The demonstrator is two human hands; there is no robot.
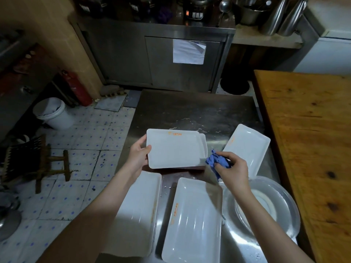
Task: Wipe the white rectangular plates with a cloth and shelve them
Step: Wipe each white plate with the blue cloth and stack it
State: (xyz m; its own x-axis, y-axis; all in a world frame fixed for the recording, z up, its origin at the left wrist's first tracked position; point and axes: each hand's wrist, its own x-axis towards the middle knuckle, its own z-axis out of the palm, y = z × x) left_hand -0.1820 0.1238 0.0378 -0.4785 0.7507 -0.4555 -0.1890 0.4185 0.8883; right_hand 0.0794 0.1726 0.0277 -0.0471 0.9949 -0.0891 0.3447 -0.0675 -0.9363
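Note:
My left hand [138, 155] grips the left short edge of a white rectangular plate [173, 149], held level above a steel counter [190, 111]; another plate's edge shows just behind its right side. My right hand [232, 169] is closed on a crumpled blue cloth [216, 161] at the held plate's lower right corner. Three more white rectangular plates lie on the counter: one at the right [247, 147], one in the near middle [191, 221], one at the near left [138, 211].
A round steel basin [288, 202] with white dishes sits at the near right. A wooden table [307, 139] borders the right side. Ahead stands a steel cabinet [155, 57]. On the tiled floor at left are a white bucket [52, 112], a wooden stool [51, 164] and a red extinguisher [77, 88].

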